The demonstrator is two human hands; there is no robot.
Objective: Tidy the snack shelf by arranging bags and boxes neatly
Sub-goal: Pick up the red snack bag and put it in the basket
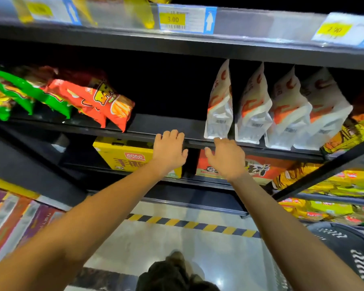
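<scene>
Shelving (168, 122) fills the upper half of the frame, its middle board running from left to right with a bare dark gap at centre. At right on that board four white stand-up pouches (259, 110) are upright in a row, long axes vertical, narrow edges toward the camera; these look finished. At left, red chip bags (105, 101) and green chip bags (19, 95) lie slumped and overlapping, long axes slanting down toward lower right; they seem the work left. On the board below, a yellow box (124, 156) and a red box (261, 166) sit side by side, faces forward. The left hand (169, 149) rests on the board's front edge, fingers loosely bent, holding nothing. The right hand (225, 157) is spread and empty, fingertips just beside the nearest pouch; contact cannot be told.
</scene>
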